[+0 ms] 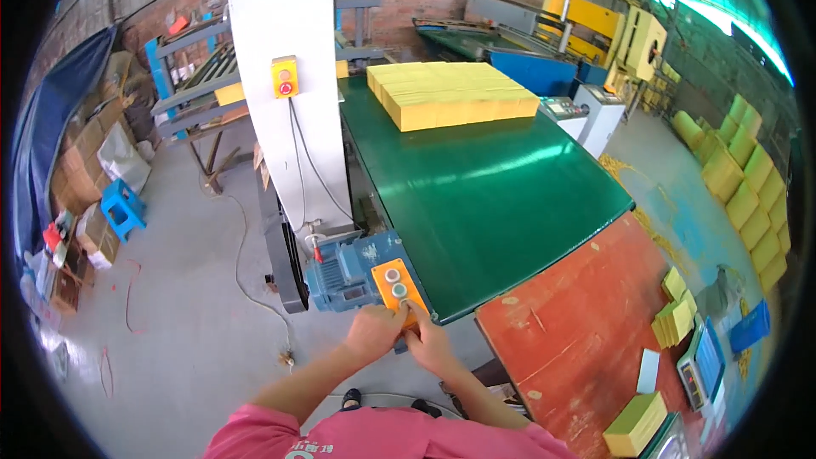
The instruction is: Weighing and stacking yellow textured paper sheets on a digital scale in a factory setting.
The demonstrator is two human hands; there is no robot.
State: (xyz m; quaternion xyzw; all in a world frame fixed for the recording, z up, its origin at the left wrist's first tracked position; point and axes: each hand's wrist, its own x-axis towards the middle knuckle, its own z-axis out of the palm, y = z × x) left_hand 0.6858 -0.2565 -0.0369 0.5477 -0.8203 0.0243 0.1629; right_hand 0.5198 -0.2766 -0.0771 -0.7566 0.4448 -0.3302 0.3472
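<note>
An orange push-button box (pixel 391 277) with round buttons is mounted beside the blue motor (pixel 340 279), at the near left corner of the green conveyor belt (pixel 510 187). Both my hands meet at the box's near end. My left hand (pixel 374 329) is closed against its left side, fingers by the lowest button. From the right, my right hand (pixel 432 347) closes on the box's lower right edge, fingers reaching onto its face. My fingertips partly hide the lower buttons. Farther along the belt lies a broad block of stacked yellow sheets (pixel 450 95).
A white machine column (pixel 293 153) carries a yellow emergency-stop box (pixel 286 76). To my right, a red worktable (pixel 569 314) holds yellow stacks (pixel 636 425) and a scale (pixel 701 365). A blue stool (pixel 123 208) stands left; a cable (pixel 246 276) crosses the floor. Yellow bundles (pixel 748 195) line the right.
</note>
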